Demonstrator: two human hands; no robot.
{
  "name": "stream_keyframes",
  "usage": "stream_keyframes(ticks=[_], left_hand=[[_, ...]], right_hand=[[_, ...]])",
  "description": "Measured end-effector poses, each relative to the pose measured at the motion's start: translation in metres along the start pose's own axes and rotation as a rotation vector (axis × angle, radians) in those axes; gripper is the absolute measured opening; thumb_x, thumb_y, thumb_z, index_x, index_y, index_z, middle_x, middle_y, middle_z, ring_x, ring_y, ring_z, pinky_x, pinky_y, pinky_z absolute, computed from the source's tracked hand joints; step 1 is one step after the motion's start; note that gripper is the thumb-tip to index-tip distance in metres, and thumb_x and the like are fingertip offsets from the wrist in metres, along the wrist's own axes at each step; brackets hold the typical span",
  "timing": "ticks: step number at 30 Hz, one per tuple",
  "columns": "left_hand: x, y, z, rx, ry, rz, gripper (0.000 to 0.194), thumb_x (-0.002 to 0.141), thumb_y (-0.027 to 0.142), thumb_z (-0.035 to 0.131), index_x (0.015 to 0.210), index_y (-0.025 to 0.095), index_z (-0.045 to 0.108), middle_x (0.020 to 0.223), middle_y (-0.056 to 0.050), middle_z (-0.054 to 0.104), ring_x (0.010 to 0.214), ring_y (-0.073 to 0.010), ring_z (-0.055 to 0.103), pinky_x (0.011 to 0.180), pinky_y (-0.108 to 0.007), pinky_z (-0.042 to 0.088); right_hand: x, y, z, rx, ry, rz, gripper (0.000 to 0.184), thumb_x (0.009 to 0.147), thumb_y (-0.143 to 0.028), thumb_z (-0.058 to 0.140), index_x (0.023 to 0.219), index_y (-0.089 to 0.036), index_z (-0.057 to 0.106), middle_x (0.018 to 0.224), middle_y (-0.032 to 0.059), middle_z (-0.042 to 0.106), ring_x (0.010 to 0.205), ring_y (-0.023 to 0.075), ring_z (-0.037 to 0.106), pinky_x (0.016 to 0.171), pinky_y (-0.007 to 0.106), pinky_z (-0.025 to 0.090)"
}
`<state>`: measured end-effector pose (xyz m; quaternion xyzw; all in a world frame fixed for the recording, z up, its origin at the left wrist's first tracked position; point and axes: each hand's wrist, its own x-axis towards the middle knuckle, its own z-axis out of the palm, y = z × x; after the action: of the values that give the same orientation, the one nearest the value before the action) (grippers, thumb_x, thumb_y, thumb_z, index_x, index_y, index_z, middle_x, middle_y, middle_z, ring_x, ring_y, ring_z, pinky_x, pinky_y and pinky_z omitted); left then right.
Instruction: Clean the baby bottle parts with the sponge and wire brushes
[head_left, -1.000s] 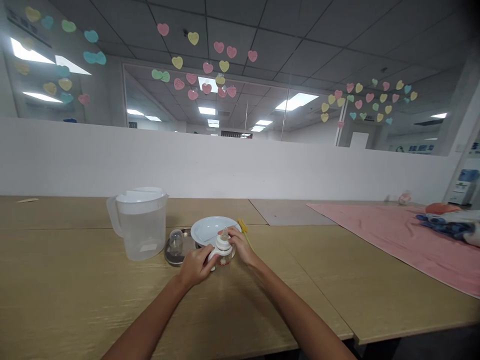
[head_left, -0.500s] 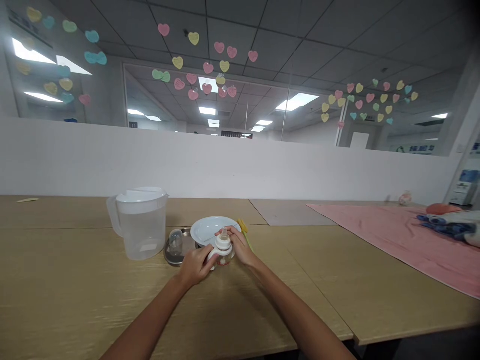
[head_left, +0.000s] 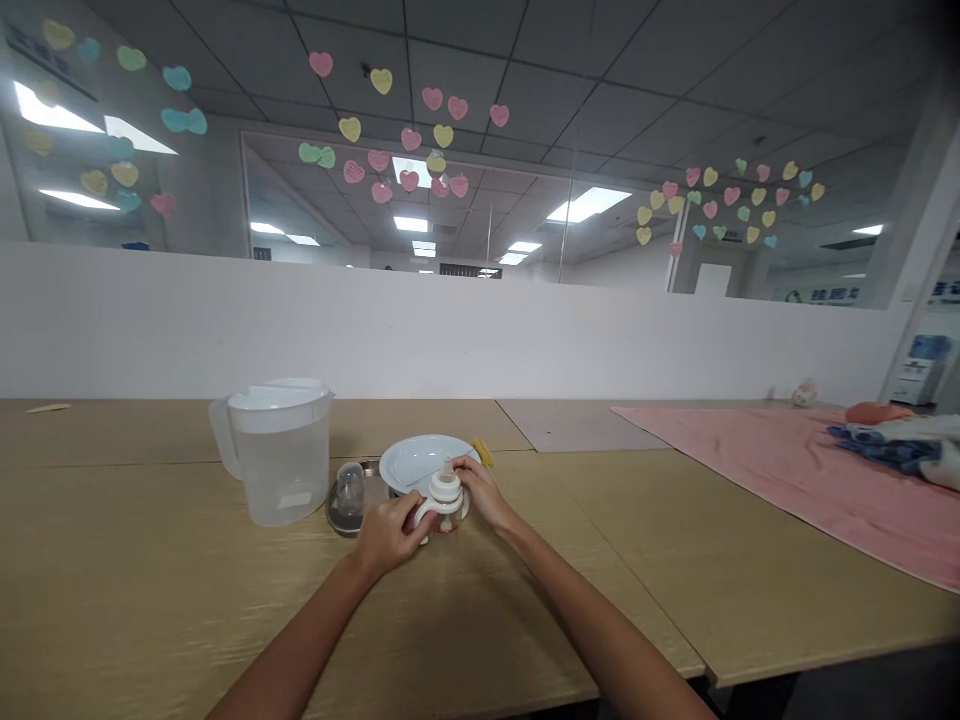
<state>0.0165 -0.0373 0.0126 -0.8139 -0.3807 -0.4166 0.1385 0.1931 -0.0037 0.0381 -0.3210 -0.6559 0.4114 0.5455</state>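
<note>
Your left hand (head_left: 386,535) and right hand (head_left: 484,495) hold a baby bottle (head_left: 445,510) at lower centre.
Your fingers close around its white collar, teat upright, just before a plate (head_left: 409,462) on the surface (head_left: 150,570).

a baby bottle (head_left: 444,505) stands upright just in front of a white plate (head_left: 409,462), overlapping the plate's near rim in this view. its pale, see-through teat (head_left: 448,475) points straight up and has no cover on it. below the teat sits a white collar (head_left: 444,494), and a curved white handle (head_left: 421,512) loops out on the left side. the left hand (head_left: 386,535) closes around that handle, and the right hand (head_left: 480,492) holds the bottle from the other side. the clear body is mostly hidden, with a little red print showing near the base.
</note>
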Motion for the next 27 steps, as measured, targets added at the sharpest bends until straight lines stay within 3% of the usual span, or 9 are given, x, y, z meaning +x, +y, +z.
stream_keyframes(ticks=[12,21,27], left_hand=[[0.000,0.001,-0.002,-0.068,-0.063,0.054,0.032,0.088,0.035,0.035,0.065,0.018,0.048,0.051,0.001,0.054,0.046,-0.0106,0.049,0.048,-0.021,0.030],[0.000,0.002,-0.002,-0.092,-0.069,0.036,0.031,0.088,0.034,0.035,0.066,0.018,0.049,0.051,0.001,0.054,0.045,-0.0102,0.049,0.048,-0.021,0.031],[-0.001,0.002,-0.002,-0.094,-0.080,0.043,0.032,0.088,0.034,0.035,0.066,0.018,0.050,0.051,0.001,0.053,0.045,-0.0104,0.048,0.047,-0.022,0.030]], right_hand=[[0.003,-0.001,-0.001,-0.171,0.002,-0.137,0.027,0.081,-0.041,0.045,0.083,-0.019,0.060,0.085,0.0029,0.060,0.083,0.0167,0.054,0.078,0.030,0.041],[-0.003,0.002,0.004,-0.160,0.034,-0.160,0.026,0.084,-0.040,0.041,0.084,-0.022,0.059,0.086,0.0003,0.060,0.083,0.0159,0.053,0.077,0.029,0.040],[-0.008,0.000,0.009,-0.086,-0.059,-0.143,0.023,0.076,-0.028,0.042,0.086,-0.019,0.061,0.086,0.0012,0.061,0.083,0.0180,0.053,0.076,0.029,0.040]])
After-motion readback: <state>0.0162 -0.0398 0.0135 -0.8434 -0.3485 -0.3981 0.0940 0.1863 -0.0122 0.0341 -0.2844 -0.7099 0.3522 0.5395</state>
